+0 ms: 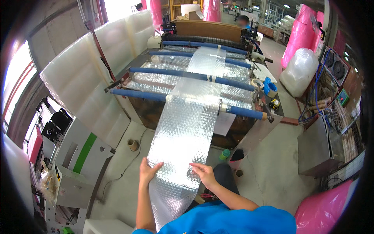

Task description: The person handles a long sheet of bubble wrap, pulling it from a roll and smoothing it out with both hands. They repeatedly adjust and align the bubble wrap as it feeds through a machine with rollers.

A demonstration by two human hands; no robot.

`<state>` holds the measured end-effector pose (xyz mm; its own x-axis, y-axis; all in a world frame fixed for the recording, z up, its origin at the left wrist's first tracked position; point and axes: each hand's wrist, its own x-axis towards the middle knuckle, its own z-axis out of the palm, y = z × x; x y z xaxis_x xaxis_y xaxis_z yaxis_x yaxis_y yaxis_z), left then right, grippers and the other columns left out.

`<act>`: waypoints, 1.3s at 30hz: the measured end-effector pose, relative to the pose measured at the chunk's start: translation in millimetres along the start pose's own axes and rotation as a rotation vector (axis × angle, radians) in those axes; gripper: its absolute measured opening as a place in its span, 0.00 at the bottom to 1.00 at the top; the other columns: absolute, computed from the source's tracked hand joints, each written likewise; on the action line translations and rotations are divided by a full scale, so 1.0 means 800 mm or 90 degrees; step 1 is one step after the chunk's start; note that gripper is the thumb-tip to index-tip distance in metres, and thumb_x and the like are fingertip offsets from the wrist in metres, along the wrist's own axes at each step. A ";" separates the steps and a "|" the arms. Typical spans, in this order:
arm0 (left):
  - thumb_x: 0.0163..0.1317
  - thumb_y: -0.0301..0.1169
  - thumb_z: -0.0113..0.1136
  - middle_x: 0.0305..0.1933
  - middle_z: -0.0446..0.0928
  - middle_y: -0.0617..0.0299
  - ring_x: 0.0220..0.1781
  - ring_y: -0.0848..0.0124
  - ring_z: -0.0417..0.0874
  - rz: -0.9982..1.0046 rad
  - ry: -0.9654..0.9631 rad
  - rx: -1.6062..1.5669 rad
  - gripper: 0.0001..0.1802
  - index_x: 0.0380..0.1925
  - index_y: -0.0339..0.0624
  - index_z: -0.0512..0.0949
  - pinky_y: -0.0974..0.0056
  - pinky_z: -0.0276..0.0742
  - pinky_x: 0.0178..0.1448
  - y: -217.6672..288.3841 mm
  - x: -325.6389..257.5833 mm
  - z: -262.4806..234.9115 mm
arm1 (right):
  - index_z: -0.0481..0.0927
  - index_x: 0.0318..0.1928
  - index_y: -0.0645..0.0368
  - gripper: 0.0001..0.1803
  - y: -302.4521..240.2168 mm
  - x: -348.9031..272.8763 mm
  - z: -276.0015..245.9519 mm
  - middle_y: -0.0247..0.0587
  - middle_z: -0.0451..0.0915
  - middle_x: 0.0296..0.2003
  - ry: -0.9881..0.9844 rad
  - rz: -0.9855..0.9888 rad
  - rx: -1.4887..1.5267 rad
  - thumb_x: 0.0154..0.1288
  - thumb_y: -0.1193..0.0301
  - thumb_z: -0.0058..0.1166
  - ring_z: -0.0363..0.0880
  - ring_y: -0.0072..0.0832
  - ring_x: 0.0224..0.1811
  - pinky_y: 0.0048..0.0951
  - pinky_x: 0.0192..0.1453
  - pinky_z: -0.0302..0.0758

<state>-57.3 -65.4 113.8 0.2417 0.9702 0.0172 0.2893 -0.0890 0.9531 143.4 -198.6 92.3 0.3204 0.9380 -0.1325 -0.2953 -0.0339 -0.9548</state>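
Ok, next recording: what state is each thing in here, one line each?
Bubble wrap strip: unrolled, running off the machine over the blue rollers and down to the person.
Left hand: open, fingers on the strip's left edge.
Right hand: open, palm down on the strip's right edge.
Blue rollers: horizontal, lying across the machine.
Clear bag: stuffed full, standing on the floor.

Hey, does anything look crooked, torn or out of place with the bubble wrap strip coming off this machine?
Nothing stands out. The bubble wrap strip runs smoothly over the blue rollers down to the left hand and right hand, without visible tears or bunching.
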 end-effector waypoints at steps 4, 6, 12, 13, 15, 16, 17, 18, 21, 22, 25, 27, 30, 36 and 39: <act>0.33 0.43 0.70 0.31 0.75 0.54 0.32 0.60 0.76 -0.040 0.008 0.225 0.32 0.36 0.40 0.66 0.60 0.70 0.38 0.056 -0.017 -0.016 | 0.76 0.38 0.64 0.16 -0.024 0.004 0.029 0.35 0.75 0.32 0.091 0.119 0.082 0.57 0.63 0.53 0.71 0.20 0.28 0.22 0.29 0.74; 0.32 0.44 0.71 0.30 0.75 0.54 0.31 0.59 0.76 -0.070 0.000 0.279 0.33 0.36 0.40 0.66 0.59 0.70 0.38 0.057 -0.018 -0.009 | 0.77 0.32 0.64 0.13 -0.014 0.012 0.028 0.32 0.74 0.27 0.092 0.149 -0.004 0.55 0.64 0.54 0.70 0.17 0.26 0.20 0.27 0.72; 0.47 0.33 0.64 0.27 0.74 0.63 0.27 0.80 0.72 -0.067 -0.045 -0.108 0.17 0.30 0.34 0.69 0.75 0.68 0.31 0.017 -0.013 -0.017 | 0.76 0.24 0.62 0.11 -0.014 -0.001 0.039 0.30 0.74 0.20 0.105 0.019 -0.057 0.54 0.67 0.57 0.68 0.13 0.21 0.17 0.23 0.68; 0.47 0.33 0.65 0.27 0.75 0.63 0.27 0.80 0.72 -0.065 -0.041 -0.085 0.17 0.29 0.34 0.70 0.74 0.68 0.31 -0.001 -0.007 -0.008 | 0.76 0.24 0.62 0.11 0.010 0.007 0.032 0.30 0.74 0.20 0.122 0.017 -0.078 0.54 0.67 0.57 0.67 0.13 0.20 0.18 0.22 0.68; 0.45 0.33 0.66 0.25 0.75 0.63 0.27 0.79 0.72 -0.113 -0.036 0.020 0.16 0.27 0.35 0.71 0.73 0.69 0.32 -0.024 0.002 0.012 | 0.77 0.23 0.62 0.11 0.057 0.026 0.016 0.29 0.73 0.16 0.174 -0.024 -0.128 0.53 0.67 0.57 0.65 0.11 0.17 0.17 0.20 0.64; 0.44 0.39 0.66 0.25 0.76 0.62 0.26 0.77 0.73 -0.099 -0.004 0.008 0.19 0.26 0.36 0.72 0.70 0.69 0.32 -0.059 0.010 0.028 | 0.77 0.22 0.62 0.11 0.065 0.036 0.009 0.29 0.72 0.15 0.175 -0.028 -0.174 0.53 0.67 0.58 0.65 0.11 0.16 0.17 0.19 0.63; 0.43 0.43 0.66 0.25 0.76 0.60 0.26 0.73 0.74 -0.115 0.019 0.101 0.21 0.26 0.36 0.72 0.67 0.69 0.32 -0.079 0.017 0.043 | 0.78 0.22 0.62 0.11 0.068 0.041 0.001 0.28 0.72 0.14 0.182 -0.030 -0.219 0.52 0.67 0.58 0.64 0.11 0.16 0.17 0.19 0.62; 0.42 0.47 0.65 0.25 0.76 0.58 0.26 0.69 0.75 -0.132 0.039 0.194 0.24 0.26 0.37 0.72 0.64 0.70 0.33 -0.094 0.023 0.056 | 0.78 0.21 0.61 0.11 0.073 0.047 -0.007 0.28 0.71 0.13 0.191 -0.031 -0.264 0.52 0.67 0.58 0.63 0.11 0.15 0.17 0.18 0.60; 0.41 0.51 0.64 0.25 0.76 0.54 0.28 0.61 0.76 -0.105 0.052 0.207 0.27 0.26 0.37 0.72 0.59 0.69 0.34 -0.116 0.035 0.078 | 0.78 0.21 0.61 0.12 0.087 0.063 -0.022 0.29 0.70 0.11 0.206 -0.024 -0.295 0.50 0.64 0.59 0.63 0.12 0.13 0.19 0.18 0.59; 0.41 0.51 0.64 0.25 0.76 0.54 0.28 0.60 0.76 -0.094 0.061 0.202 0.27 0.26 0.36 0.71 0.58 0.69 0.34 -0.121 0.036 0.081 | 0.78 0.21 0.61 0.13 0.086 0.066 -0.025 0.29 0.71 0.11 0.207 -0.024 -0.318 0.50 0.64 0.59 0.63 0.13 0.14 0.20 0.18 0.60; 0.41 0.50 0.64 0.25 0.76 0.53 0.29 0.57 0.76 -0.083 0.079 0.197 0.26 0.25 0.36 0.71 0.57 0.69 0.34 -0.123 0.036 0.083 | 0.78 0.21 0.61 0.13 0.092 0.065 -0.023 0.32 0.72 0.12 0.221 -0.061 -0.333 0.50 0.62 0.59 0.65 0.14 0.15 0.21 0.19 0.62; 0.40 0.50 0.64 0.24 0.76 0.54 0.28 0.58 0.76 -0.102 0.080 0.207 0.27 0.26 0.36 0.71 0.57 0.69 0.34 -0.118 0.035 0.081 | 0.78 0.22 0.61 0.13 0.094 0.065 -0.022 0.34 0.73 0.13 0.236 -0.103 -0.370 0.50 0.62 0.59 0.67 0.16 0.16 0.22 0.22 0.64; 0.40 0.49 0.65 0.24 0.75 0.54 0.27 0.59 0.76 -0.122 0.086 0.212 0.27 0.25 0.36 0.71 0.58 0.69 0.34 -0.116 0.033 0.083 | 0.78 0.22 0.61 0.13 0.092 0.062 -0.023 0.34 0.74 0.14 0.219 -0.052 -0.354 0.50 0.63 0.59 0.69 0.17 0.18 0.22 0.24 0.65; 0.39 0.49 0.66 0.23 0.74 0.54 0.25 0.62 0.73 -0.066 0.120 0.096 0.28 0.26 0.35 0.69 0.61 0.69 0.33 -0.112 0.027 0.082 | 0.78 0.24 0.61 0.15 0.097 0.060 -0.020 0.40 0.75 0.17 0.216 -0.103 -0.312 0.50 0.60 0.58 0.71 0.22 0.18 0.25 0.25 0.66; 0.39 0.50 0.65 0.24 0.74 0.53 0.25 0.62 0.73 -0.056 0.120 0.159 0.28 0.27 0.35 0.69 0.61 0.68 0.33 -0.125 0.028 0.081 | 0.78 0.23 0.61 0.15 0.096 0.062 -0.022 0.40 0.76 0.18 0.204 -0.084 -0.321 0.50 0.60 0.58 0.72 0.24 0.20 0.25 0.26 0.67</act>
<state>-20.9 -49.1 -0.9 0.0368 0.9992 0.0154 0.5251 -0.0324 0.8504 152.3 -161.0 7.9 0.6029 0.7978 -0.0029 0.2026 -0.1567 -0.9666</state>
